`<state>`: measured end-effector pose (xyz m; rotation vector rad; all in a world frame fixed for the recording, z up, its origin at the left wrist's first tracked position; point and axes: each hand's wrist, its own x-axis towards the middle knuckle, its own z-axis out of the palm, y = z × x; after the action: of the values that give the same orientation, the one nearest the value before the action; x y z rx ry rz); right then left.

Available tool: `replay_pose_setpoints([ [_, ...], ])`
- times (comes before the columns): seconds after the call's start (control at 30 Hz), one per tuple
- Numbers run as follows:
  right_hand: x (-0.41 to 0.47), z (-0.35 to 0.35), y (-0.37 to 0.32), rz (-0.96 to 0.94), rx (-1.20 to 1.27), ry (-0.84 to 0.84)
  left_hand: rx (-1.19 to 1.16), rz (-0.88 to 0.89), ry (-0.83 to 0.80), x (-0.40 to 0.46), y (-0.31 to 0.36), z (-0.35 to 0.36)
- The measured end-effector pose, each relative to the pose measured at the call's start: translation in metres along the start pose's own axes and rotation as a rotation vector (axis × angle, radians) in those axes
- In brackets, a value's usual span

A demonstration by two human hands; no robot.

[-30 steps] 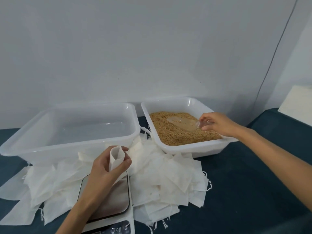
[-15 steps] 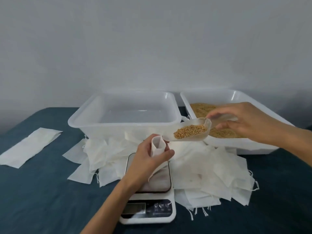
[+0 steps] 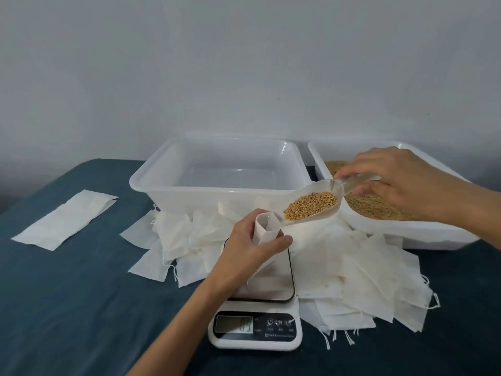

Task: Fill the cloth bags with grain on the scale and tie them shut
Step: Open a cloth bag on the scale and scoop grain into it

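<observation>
Left hand (image 3: pixel 253 241): curled round open cloth bag (image 3: pixel 264 230), held upright over scale (image 3: pixel 260 302).
Right hand (image 3: pixel 398 183): pinches clear scoop (image 3: pixel 311 206) handle; grain (image 3: pixel 310 205) inside, lip touching bag mouth.
Beyond right hand: grain tub (image 3: pixel 406 234).

Two bare forearms, no sleeves in view, left hand (image 3: pixel 250 244), right hand (image 3: pixel 393 176), nothing worn
</observation>
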<state>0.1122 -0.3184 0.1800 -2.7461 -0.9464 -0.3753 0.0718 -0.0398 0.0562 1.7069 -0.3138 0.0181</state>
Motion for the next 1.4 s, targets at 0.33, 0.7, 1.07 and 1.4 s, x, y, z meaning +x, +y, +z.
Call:
replay_pose_setpoints([
  [0.33, 0.006, -0.001, -0.015, -0.073, -0.063, 0.012, 0.000, 0.014, -0.028, 0.002, -0.008, 0.000],
  [0.7, 0.007, -0.009, -0.028, -0.081, -0.140, 0.032, -0.081, 0.003, -0.048, 0.002, -0.007, -0.002],
  [1.07, 0.007, -0.008, -0.031, -0.092, -0.176, 0.042, -0.179, -0.016, -0.072, 0.003, -0.008, -0.002],
  [1.4, 0.007, -0.006, -0.029, -0.192, -0.271, 0.090, -0.160, -0.030, -0.067, 0.003, -0.008, -0.001],
])
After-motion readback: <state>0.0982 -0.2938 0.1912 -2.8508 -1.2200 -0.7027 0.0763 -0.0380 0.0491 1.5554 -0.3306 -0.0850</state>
